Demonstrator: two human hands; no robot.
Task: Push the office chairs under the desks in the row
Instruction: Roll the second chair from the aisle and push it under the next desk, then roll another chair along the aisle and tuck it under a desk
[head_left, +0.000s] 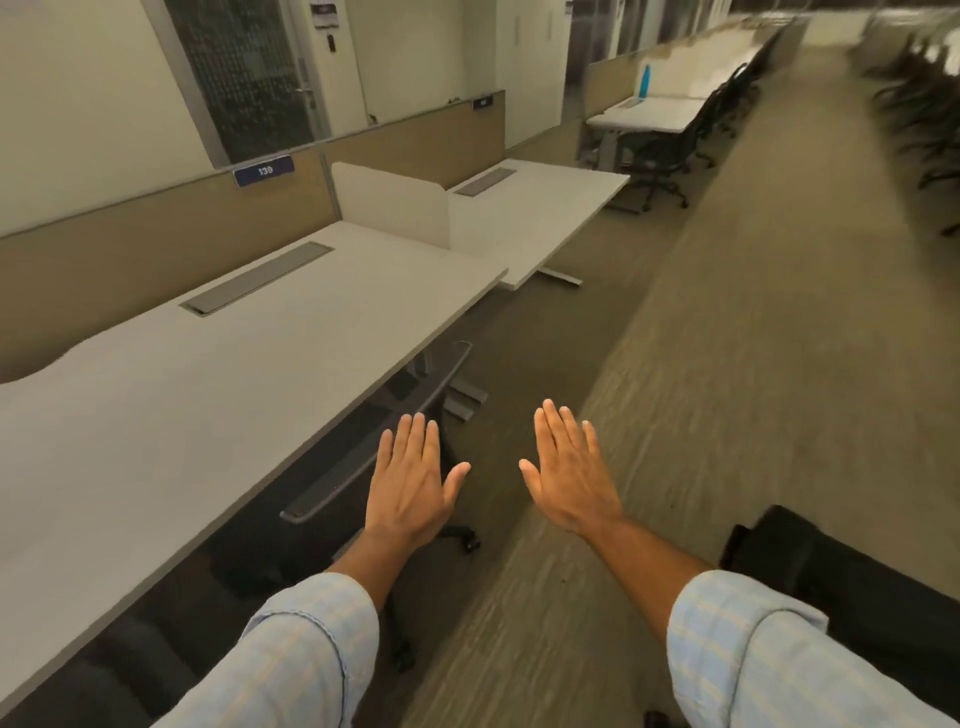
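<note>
Basically, near to far:

Left hand (410, 483): flat, palm down, fingers straight and together, thumb splayed; holds nothing, hovers over the chair back's upper edge, contact can't be told.
Right hand (569, 475): same flat open pose, empty, over carpet at 3 o'clock of the left hand, apart from it.
Sleeves (748, 644): pale blue check cloth, rolled at the forearms.
Nearest chair (374, 441): dark, curved slim backrest rim, pushed in against the near desk edge; seat hidden under the top, one caster (470, 543) shows at 6 o'clock of the left hand.
Dark object (831, 571): black, at 4 o'clock, cut by the frame; can't identify.
Near desk (208, 374): smooth matte white top, long grey cable flap (257, 278) at 11 o'clock.
Divider (389, 202): white rounded panel between near desk and next desk (540, 213).
Back screen (104, 260): tan fabric, blue tag reading 139.
Carpet (727, 364): grey-brown, ribbed, streaked by motion blur.
Far chairs (670, 150): black, at 1 o'clock beside farther desks; detail blurred.
Bottle (644, 80): blue, upright on a far desk.
</note>
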